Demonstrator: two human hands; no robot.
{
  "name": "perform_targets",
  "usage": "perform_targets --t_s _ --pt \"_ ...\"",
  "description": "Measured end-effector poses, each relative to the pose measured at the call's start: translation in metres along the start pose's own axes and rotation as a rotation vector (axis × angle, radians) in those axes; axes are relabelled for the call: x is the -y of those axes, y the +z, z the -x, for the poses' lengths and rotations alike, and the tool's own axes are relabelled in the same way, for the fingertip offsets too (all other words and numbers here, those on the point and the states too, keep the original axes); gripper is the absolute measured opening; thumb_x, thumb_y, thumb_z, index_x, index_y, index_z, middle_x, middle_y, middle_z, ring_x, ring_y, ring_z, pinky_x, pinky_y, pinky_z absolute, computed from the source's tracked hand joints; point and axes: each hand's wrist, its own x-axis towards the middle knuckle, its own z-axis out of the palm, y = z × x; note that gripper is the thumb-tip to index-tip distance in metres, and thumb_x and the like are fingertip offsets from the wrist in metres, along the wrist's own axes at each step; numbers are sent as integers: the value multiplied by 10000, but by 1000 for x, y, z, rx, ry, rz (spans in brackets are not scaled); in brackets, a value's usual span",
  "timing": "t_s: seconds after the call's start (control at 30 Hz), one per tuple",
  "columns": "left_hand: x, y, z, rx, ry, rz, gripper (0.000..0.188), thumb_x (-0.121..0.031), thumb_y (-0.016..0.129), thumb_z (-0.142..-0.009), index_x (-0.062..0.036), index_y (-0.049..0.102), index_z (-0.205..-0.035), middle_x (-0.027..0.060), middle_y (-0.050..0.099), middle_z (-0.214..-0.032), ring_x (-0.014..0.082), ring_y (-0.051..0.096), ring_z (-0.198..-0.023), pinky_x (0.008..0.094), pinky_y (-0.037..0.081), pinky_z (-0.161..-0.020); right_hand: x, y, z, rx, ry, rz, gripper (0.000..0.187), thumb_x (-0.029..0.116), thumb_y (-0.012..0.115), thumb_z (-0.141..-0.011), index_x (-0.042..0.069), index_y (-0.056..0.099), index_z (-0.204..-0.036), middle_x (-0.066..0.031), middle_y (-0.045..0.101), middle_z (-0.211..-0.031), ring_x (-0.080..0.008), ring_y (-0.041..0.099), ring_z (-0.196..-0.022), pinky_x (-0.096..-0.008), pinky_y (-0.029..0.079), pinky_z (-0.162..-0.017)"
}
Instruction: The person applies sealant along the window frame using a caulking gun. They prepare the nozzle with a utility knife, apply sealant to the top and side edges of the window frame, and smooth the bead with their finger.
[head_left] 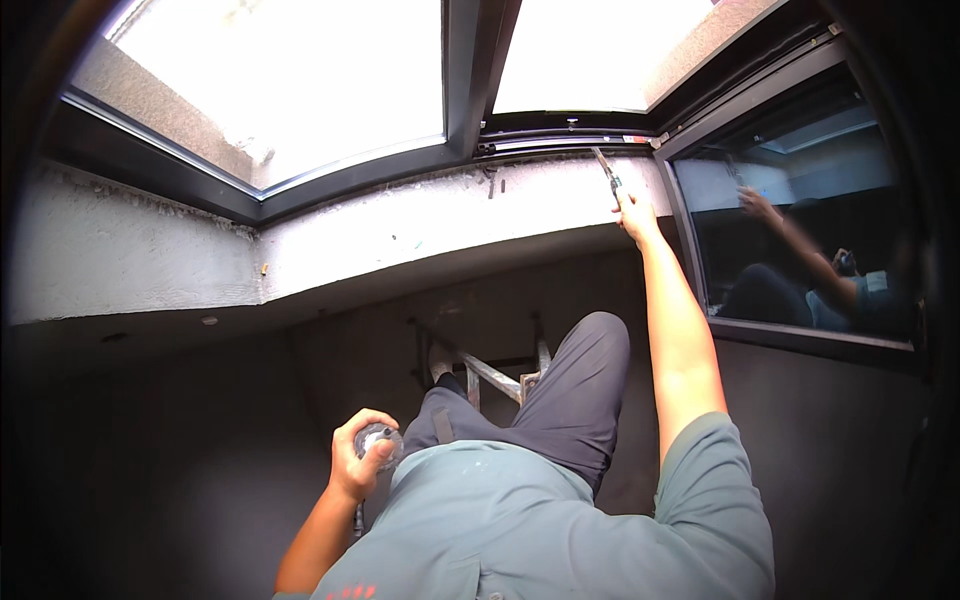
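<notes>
My right arm reaches far forward to the window sill. My right hand (636, 216) is closed around a slim hand tool (606, 172) with a dark and green handle and a thin, flat, pale tip. That tip lies at the lower track of the dark window frame (560, 140); I cannot make out whether it touches. By my left hip, my left hand (362, 455) grips a round, clear container (379, 437), seen from above, with a small dark piece at its top. What is inside it does not show clearly.
An open window sash (800, 200) with dark glass swings inward at the right, mirroring my arm. The white wall ledge (400, 230) below the frame carries dark crumbs and marks. A metal stand (495, 378), perhaps a ladder, is between my legs. Fixed glass (290, 80) fills the left.
</notes>
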Motion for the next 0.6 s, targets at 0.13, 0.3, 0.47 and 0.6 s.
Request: perform_targets --t_s 0.13,0.3,0.47,0.6 --pt "4 19 -2 -37 79 26 758 -709 734 -820 22 636 -994 100 675 -812 161 664 -730 285 533 -660 -16 18 -68 5 -69 112 411 403 607 -1037 10 724 -1002 -56 708 -762 -114 609 -577 -316 495 -567" --pt "3 58 13 -123 57 -27 821 -774 679 -811 30 624 -967 127 672 -793 192 677 -714 311 542 -660 -48 51 -146 -36 -200 93 368 407 621 -1025 60 740 -1045 -45 722 -785 -139 640 -655 -327 516 -643" --pt "1 90 26 -208 52 -4 835 -778 702 -797 37 634 -968 122 678 -781 192 689 -710 309 557 -662 -70 64 -145 138 -347 5 279 324 650 -1012 72 765 -1046 8 701 -769 -93 566 -640 -301 488 -634" --pt "-4 97 31 -209 67 -13 826 -768 706 -803 37 633 -975 116 670 -796 194 692 -726 310 558 -660 -89 46 -106 241 -234 -123 270 276 686 -994 49 775 -1111 1 719 -799 -64 531 -597 -267 453 -575"
